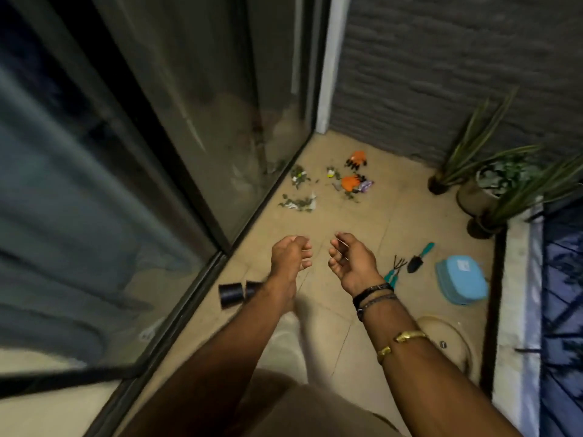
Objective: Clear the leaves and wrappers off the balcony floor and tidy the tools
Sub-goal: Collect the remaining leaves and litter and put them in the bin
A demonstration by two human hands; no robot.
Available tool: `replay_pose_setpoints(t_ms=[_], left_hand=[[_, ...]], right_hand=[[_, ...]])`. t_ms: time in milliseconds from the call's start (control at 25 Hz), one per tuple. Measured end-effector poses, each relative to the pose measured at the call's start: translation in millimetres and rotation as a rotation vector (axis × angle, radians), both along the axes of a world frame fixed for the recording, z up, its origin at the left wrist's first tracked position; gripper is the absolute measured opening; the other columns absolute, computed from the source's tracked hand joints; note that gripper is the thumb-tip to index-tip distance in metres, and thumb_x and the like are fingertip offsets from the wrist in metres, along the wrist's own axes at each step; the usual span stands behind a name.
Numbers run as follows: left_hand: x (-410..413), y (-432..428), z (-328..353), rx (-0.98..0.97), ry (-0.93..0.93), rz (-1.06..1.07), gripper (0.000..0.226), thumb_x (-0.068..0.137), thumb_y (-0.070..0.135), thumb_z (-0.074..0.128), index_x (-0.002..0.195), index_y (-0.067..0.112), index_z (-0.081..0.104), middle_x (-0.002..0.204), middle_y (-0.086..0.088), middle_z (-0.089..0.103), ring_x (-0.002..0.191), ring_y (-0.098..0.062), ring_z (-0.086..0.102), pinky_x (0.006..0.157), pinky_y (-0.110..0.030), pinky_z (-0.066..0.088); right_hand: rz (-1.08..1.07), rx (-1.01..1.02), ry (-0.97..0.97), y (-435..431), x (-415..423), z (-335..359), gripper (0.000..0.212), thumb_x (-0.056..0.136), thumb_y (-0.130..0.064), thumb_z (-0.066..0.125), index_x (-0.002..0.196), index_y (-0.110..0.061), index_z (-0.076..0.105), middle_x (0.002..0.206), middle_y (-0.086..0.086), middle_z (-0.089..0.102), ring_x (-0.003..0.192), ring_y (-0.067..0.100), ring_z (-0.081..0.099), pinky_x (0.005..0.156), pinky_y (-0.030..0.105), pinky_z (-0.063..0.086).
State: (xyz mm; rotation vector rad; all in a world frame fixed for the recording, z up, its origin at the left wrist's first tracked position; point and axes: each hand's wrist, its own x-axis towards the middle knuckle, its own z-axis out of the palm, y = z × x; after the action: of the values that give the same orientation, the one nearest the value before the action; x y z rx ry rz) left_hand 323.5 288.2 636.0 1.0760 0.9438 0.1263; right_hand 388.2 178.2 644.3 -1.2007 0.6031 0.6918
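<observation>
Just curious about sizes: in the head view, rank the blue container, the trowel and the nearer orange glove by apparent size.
Largest: blue container.
Then trowel and nearer orange glove, which look alike; the glove lies farther away, so their order is unsure.

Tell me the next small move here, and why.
Probably step forward and bend toward the nearest leaf pile beside the glass door. The left hand and right hand both hold nothing, fingers loosely curled, and that pile lies farther ahead of them. The trowel and rake can likely wait.
</observation>
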Motion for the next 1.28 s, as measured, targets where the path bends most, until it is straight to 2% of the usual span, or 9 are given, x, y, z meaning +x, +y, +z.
replay_pose_setpoints(t_ms=[200, 360, 520, 720, 880, 1080, 1160, 1240, 1280], left_hand=[[185.6, 26.1, -6.7, -0.002, 0.031, -0.211, 0.007, 0.094, 0.017, 0.062, 0.089, 0.014, 0.065, 0.084, -0.005, 0.066, 0.071, -0.015, 0.061, 0.061, -0.027, 0.051], [318.0, 43.3, -1.0, 0.022, 0.028, -0.313, 0.008, 0.096, 0.013, 0.06, 0.088, 0.013, 0.062, 0.078, -0.003, 0.063, 0.064, -0.012, 0.057, 0.053, -0.021, 0.048], [433.2, 60.1, -22.3, 0.009, 0.051, -0.331, 0.008, 0.095, 0.009, 0.059, 0.089, 0.009, 0.065, 0.075, -0.005, 0.064, 0.062, -0.015, 0.058, 0.055, -0.025, 0.047], [578.1, 63.0, -104.4, 0.002, 0.139, -0.262, 0.014, 0.093, 0.004, 0.058, 0.087, 0.01, 0.068, 0.08, -0.008, 0.066, 0.068, -0.02, 0.061, 0.06, -0.029, 0.048], [673.6, 60.3, -216.5, -0.058, 0.26, -0.16, 0.012, 0.098, 0.006, 0.055, 0.102, 0.005, 0.066, 0.086, -0.009, 0.066, 0.075, -0.021, 0.062, 0.065, -0.031, 0.05], [757.4, 55.8, -437.8, -0.022, 0.295, -0.124, 0.012, 0.096, 0.007, 0.06, 0.087, 0.012, 0.066, 0.081, -0.006, 0.068, 0.075, -0.02, 0.064, 0.063, -0.031, 0.052], [776.5, 58.7, -524.5, -0.029, 0.255, -0.057, 0.016, 0.096, 0.008, 0.06, 0.083, 0.014, 0.066, 0.082, -0.007, 0.067, 0.075, -0.019, 0.064, 0.063, -0.031, 0.052], [786.3, 63.1, -598.3, -0.04, 0.181, 0.037, 0.018, 0.097, 0.006, 0.059, 0.083, 0.015, 0.066, 0.079, -0.008, 0.065, 0.073, -0.019, 0.062, 0.063, -0.029, 0.051], [789.1, 61.7, -631.8, -0.054, 0.137, 0.069, 0.018, 0.096, 0.004, 0.059, 0.083, 0.015, 0.066, 0.078, -0.007, 0.064, 0.072, -0.019, 0.061, 0.063, -0.029, 0.05]], right_hand=[[-0.163, -0.034, -0.024, 11.3, 159.3, 4.9, 0.016, 0.093, -0.019, 0.067, 0.107, -0.013, 0.069, 0.081, 0.0, 0.071, 0.061, 0.012, 0.062, 0.048, 0.023, 0.049], [-0.247, -0.029, -0.018, 18.8, 276.4, 8.7, 0.018, 0.092, -0.019, 0.067, 0.11, -0.013, 0.069, 0.082, 0.0, 0.071, 0.06, 0.011, 0.063, 0.048, 0.023, 0.05], [-0.302, -0.033, 0.028, 27.5, 395.4, -12.3, 0.016, 0.093, -0.02, 0.066, 0.108, -0.014, 0.068, 0.081, -0.001, 0.07, 0.06, 0.011, 0.064, 0.047, 0.022, 0.05], [-0.285, 0.002, 0.083, 35.2, 553.6, -86.0, 0.013, 0.097, -0.012, 0.06, 0.109, -0.008, 0.065, 0.082, 0.006, 0.064, 0.063, 0.017, 0.056, 0.052, 0.025, 0.042], [-0.209, -0.079, 0.156, 36.2, 664.2, -196.1, 0.008, 0.099, -0.011, 0.057, 0.102, -0.014, 0.063, 0.08, 0.004, 0.058, 0.063, 0.014, 0.05, 0.055, 0.024, 0.038], [-0.101, -0.186, 0.205, 44.2, 743.8, -412.4, 0.009, 0.098, -0.016, 0.061, 0.092, -0.014, 0.066, 0.07, 0.001, 0.066, 0.059, 0.015, 0.06, 0.054, 0.024, 0.046], [-0.039, -0.301, 0.088, 49.1, 770.7, -514.2, 0.014, 0.095, -0.018, 0.063, 0.082, -0.017, 0.067, 0.07, 0.004, 0.065, 0.063, 0.022, 0.062, 0.057, 0.028, 0.049], [0.133, -0.525, -0.098, 55.8, 797.5, -610.2, 0.016, 0.082, -0.036, 0.067, 0.081, -0.021, 0.07, 0.081, 0.007, 0.069, 0.079, 0.033, 0.068, 0.069, 0.037, 0.055], [0.246, -0.687, -0.176, 58.3, 810.5, -655.7, 0.029, 0.077, -0.046, 0.067, 0.088, -0.02, 0.072, 0.089, 0.009, 0.073, 0.089, 0.036, 0.07, 0.074, 0.037, 0.054]])
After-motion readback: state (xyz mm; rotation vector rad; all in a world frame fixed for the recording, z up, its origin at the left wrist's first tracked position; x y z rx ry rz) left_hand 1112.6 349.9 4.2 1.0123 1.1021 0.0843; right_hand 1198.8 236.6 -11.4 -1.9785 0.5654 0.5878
